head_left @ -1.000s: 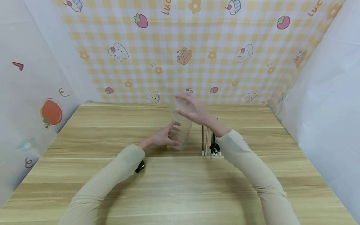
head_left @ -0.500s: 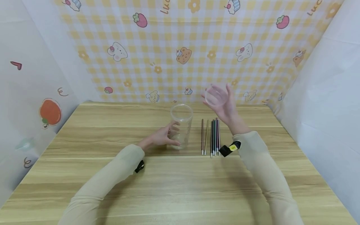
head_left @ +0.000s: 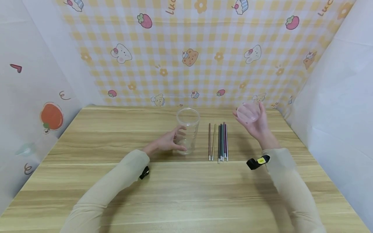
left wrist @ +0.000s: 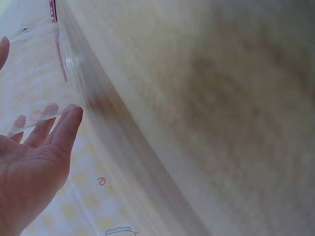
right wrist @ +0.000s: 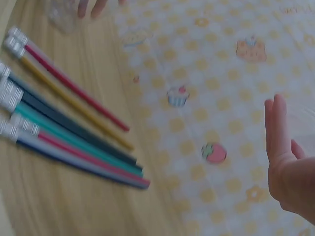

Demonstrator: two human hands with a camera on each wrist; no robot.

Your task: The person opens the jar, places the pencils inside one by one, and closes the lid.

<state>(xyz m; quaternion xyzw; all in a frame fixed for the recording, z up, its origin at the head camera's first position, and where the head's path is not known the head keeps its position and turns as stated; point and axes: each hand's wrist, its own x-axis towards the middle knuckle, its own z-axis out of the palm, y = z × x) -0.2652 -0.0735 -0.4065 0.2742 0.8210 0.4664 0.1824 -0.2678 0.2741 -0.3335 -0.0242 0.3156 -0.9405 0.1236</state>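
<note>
A tall clear plastic cup (head_left: 190,136) stands upright on the table, its top uncovered. My left hand (head_left: 169,140) holds it low on its left side, with thumb and fingers bent around the wall. The left wrist view shows part of this left hand (left wrist: 37,162) against a see-through edge. Raised at the right, my right hand (head_left: 256,124) holds a round clear lid (head_left: 247,112) between thumb and fingers, the palm facing up and left. The right wrist view catches this right hand (right wrist: 285,157) at its edge, with the lid mostly cut off.
Between cup and right hand, several pencils (head_left: 222,142) lie side by side, white eraser ends toward me. A dark red one (head_left: 209,142) and a yellowish one (head_left: 214,142) lie slightly apart on the left. A checked cloth (head_left: 163,42) hangs behind the table.
My right hand has lifted the lid off the cup, then carried it right over the pencils and lowered it somewhat. The left hand and the cup have stayed in place.
</note>
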